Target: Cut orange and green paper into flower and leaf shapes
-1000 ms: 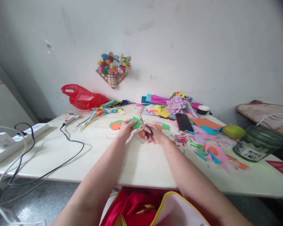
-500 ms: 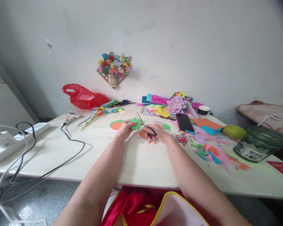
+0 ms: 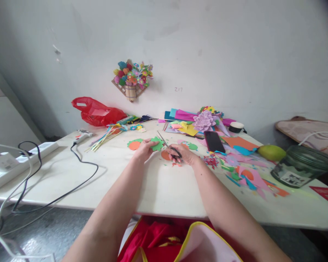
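My left hand (image 3: 145, 149) pinches a green scalloped foam cutout (image 3: 156, 143) by its left side. Black-handled scissors (image 3: 175, 152) are gripped in my right hand (image 3: 184, 154), their blades pointing up and left, close beside the cutout's right edge. An orange foam disc (image 3: 165, 155) lies on the table below the blades, with small orange scraps (image 3: 176, 165) near it. To the left of my left hand sit another orange disc (image 3: 134, 145) and green scalloped pieces. Beyond my right hand, a green piece (image 3: 192, 146) lies among pink ones.
A glue gun (image 3: 83, 137) with its black cord lies at left, near a white power strip (image 3: 43, 149). A red plastic bag (image 3: 98, 112) stands at the back. On the right are a phone (image 3: 214, 141), coloured foam scraps (image 3: 246, 174), a yellow-green fruit-like object (image 3: 271, 153) and a glass jar (image 3: 297, 167).
The scissors' blade tips have shifted very slightly left. The green cutout has turned a little in my left hand; both arms stay nearly where they were.
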A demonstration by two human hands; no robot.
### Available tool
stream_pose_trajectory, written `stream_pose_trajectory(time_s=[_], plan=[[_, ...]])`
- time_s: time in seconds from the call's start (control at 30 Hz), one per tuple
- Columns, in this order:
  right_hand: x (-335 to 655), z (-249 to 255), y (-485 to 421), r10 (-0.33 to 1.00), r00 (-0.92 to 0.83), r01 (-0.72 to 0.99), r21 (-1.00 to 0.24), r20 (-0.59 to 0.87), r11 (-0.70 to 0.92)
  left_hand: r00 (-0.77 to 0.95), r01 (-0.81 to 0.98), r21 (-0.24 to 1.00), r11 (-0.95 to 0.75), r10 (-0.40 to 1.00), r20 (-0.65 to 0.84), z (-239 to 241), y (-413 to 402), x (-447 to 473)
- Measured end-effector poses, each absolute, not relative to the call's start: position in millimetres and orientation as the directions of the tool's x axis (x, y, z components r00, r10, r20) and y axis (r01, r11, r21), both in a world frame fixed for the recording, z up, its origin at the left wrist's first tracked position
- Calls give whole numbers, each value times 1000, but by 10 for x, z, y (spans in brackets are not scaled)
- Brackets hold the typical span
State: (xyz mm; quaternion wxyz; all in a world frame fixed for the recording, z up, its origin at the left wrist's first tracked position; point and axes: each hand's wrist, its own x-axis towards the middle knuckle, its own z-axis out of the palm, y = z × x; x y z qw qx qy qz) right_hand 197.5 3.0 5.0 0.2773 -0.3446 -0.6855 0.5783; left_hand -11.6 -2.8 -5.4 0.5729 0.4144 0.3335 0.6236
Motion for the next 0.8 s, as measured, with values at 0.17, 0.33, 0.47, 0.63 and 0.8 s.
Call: stream_pose_trajectory(time_s=[0.17, 0.33, 0.47, 0.63, 0.8], plan=[[1957, 91, 7, 796, -605, 165, -982, -25, 94, -20, -459, 882, -107, 994, 110, -51, -31, -103], [1949, 82, 16, 800, -600, 167, -982, -31, 88, -28, -470, 876, -108, 994, 107, -41, -41, -93], [1944, 62, 33, 802, -597, 160, -983, -23, 91, -41, -467, 877, -116, 993, 109, -46, -37, -96], [1936, 78, 18, 799, -601, 154, -985, -30, 79, -43, -454, 884, -112, 994, 104, -64, -17, -104], [1939, 108, -24, 800, -597, 163, -985, -55, 54, -51, -436, 894, -103, 995, 89, -80, -10, -114]])
